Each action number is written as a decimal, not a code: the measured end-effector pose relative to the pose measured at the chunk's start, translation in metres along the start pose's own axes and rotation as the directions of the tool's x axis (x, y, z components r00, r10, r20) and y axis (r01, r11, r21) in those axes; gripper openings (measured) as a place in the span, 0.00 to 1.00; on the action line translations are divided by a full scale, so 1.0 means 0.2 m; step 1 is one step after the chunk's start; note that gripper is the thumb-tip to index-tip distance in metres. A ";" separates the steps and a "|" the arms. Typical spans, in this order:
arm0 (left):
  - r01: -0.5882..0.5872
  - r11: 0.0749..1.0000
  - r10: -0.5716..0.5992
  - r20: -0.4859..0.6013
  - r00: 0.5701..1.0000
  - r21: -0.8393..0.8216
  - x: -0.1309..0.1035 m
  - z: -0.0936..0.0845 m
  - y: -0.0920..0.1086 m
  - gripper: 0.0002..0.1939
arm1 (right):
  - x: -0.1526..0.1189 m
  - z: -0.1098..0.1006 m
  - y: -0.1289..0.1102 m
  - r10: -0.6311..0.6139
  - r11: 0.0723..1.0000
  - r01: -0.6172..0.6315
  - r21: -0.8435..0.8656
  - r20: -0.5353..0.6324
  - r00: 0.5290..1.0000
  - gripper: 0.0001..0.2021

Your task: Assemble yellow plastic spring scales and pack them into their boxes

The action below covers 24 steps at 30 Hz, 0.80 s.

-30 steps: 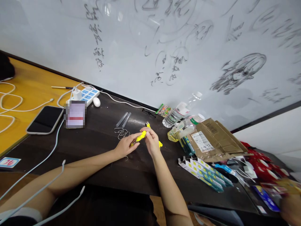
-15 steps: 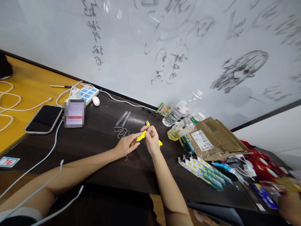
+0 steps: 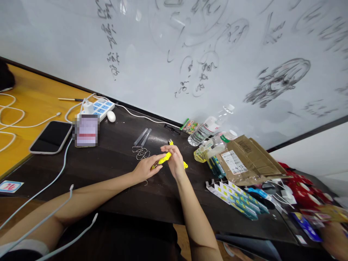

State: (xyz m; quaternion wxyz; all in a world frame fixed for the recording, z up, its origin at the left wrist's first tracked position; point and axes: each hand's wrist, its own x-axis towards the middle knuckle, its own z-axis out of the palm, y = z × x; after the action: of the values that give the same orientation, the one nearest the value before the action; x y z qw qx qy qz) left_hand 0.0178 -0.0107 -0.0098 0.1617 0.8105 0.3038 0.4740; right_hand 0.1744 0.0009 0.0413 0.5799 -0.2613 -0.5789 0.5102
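Between its thumb and fingers, my left hand (image 3: 145,168) grips a small yellow piece (image 3: 164,158) with a darker part near the palm. Just to the right of that piece, my right hand (image 3: 174,159) has its fingers extended and slightly curved, with nothing visible in them. Other yellow parts (image 3: 185,165) lie on the dark table behind my right hand, which partly hides them. Bent metal wires (image 3: 140,153) and clear tubes (image 3: 143,137) rest beyond my left hand.
Bottles (image 3: 202,132), a flattened cardboard package (image 3: 244,159) and green-white packaging strips (image 3: 236,199) are on the right. To the left are a phone (image 3: 50,137), a power strip (image 3: 102,108) and white cables. Another person's hand (image 3: 335,237) is at the far right edge.
My right hand has let go of the yellow piece and its fingers have straightened. My left hand still holds the piece in nearly the same place.
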 end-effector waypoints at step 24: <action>-0.031 0.999 0.032 -0.015 0.999 0.026 -0.01 0.00 -0.01 0.21 | -0.03 -0.02 0.01 -0.008 0.990 0.002 -0.142 -0.043 0.999 0.11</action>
State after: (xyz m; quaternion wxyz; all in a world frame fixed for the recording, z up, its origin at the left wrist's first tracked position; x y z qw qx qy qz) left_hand 0.0167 -0.0108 -0.0118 0.1412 0.8135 0.2984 0.4789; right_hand 0.1779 -0.0022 0.0360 0.5737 -0.3113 -0.6016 0.4605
